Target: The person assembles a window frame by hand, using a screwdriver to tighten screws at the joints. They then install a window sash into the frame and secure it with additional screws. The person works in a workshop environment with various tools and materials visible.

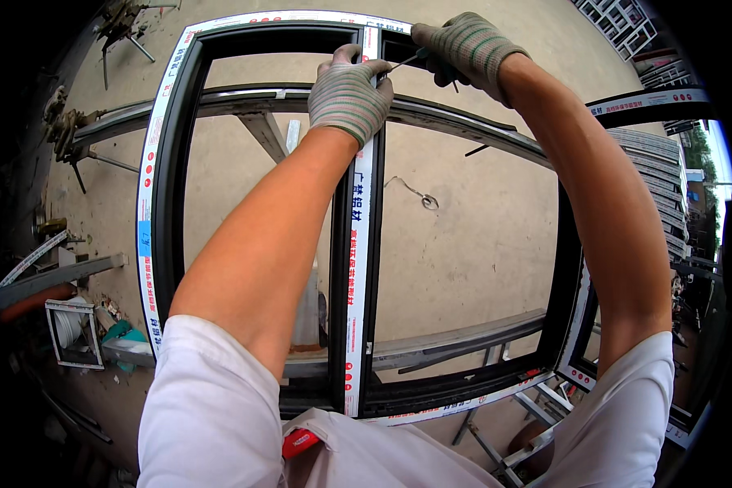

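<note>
1 thin tool (405, 62) held in right grip (473, 52) | frame bar (356, 244) beneath left grip (349, 98), closure there indiscernible

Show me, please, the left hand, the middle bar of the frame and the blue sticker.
Left hand (350, 99): head view, on the back of the glove.
Middle bar (358, 244): head view, on its white film.
Blue sticker (145, 238): head view, on its centre.

Stretches bare left forearm (260, 252) and bare right forearm (606, 187) forward, showing the backs of striped, pale knit-gloved left hand (350, 98) and likewise gloved, curled right hand (473, 50).
</note>
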### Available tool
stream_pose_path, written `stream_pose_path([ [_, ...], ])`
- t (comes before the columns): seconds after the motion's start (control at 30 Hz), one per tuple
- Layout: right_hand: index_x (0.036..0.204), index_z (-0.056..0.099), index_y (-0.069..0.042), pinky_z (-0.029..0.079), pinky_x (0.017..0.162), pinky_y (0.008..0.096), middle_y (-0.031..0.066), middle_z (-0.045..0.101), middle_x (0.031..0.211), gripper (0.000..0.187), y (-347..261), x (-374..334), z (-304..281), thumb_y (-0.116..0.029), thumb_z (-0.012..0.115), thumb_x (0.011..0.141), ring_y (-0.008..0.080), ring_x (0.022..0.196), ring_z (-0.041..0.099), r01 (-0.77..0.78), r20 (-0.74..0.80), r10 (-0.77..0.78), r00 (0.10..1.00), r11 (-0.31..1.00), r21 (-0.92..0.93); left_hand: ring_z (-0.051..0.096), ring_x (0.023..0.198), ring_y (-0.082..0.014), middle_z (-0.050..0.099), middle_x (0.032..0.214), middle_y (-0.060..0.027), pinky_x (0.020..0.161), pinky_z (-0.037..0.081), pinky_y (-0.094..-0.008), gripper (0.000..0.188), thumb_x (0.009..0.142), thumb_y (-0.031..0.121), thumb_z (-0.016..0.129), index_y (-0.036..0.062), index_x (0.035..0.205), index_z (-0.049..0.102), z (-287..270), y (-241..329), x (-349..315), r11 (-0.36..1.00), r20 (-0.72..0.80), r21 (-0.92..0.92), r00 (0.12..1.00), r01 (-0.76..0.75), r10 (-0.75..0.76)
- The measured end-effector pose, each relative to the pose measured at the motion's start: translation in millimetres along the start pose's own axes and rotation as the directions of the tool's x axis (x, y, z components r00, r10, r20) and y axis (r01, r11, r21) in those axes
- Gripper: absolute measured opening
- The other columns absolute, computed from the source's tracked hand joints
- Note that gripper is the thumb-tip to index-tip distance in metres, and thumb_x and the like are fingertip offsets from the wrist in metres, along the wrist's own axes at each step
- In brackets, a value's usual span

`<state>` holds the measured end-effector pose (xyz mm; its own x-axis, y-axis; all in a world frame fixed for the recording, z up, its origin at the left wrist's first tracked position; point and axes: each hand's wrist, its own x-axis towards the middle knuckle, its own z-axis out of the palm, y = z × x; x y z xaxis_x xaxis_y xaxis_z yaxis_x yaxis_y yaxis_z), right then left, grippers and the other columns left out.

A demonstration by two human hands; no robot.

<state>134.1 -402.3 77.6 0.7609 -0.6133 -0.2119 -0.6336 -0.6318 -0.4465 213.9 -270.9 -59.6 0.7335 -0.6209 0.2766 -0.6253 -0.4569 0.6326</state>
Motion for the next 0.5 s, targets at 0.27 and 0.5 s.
stream_pose_path([
  [0.27, 0.106, 0.071, -0.005, 0.056, 0.078, 0.0422, 0.0167, 0.07, 0.091, 0.043, 10, -4, -18, -0.045, 0.058, 0.1, 0.0349, 0.083, 0.068, 0.36, -0.085, -0.46, 0.884, 0.784, -0.506, 0.059, 0.125, -0.0289, 0.058, 0.143, -0.0072, 0.106, 0.053, -0.0412, 0.025, 0.089, 0.034, 0.075, 0.0245, 0.112, 0.081, -1, 1, -1, 1.0, -0.002, -0.009, 1.0, 0.001, -0.001],
  [0.5, 0.141, 0.054, -0.011, 0.057, 0.089, 0.0455, 0.0171, 0.063, 0.133, 0.051, 0, -12, -56, -0.015, 0.067, 0.091, 0.0328, 0.106, 0.068, 0.674, 0.441, -0.749, 0.493, 0.008, -0.739, 0.059, 0.125, -0.029, 0.058, 0.143, -0.0078, 0.106, 0.053, -0.0405, 0.025, 0.089, 0.034, 0.075, 0.0238, 0.111, 0.081, 0, -1, 0, 1.0, -0.014, -0.005, 1.0, -0.015, 0.015],
])
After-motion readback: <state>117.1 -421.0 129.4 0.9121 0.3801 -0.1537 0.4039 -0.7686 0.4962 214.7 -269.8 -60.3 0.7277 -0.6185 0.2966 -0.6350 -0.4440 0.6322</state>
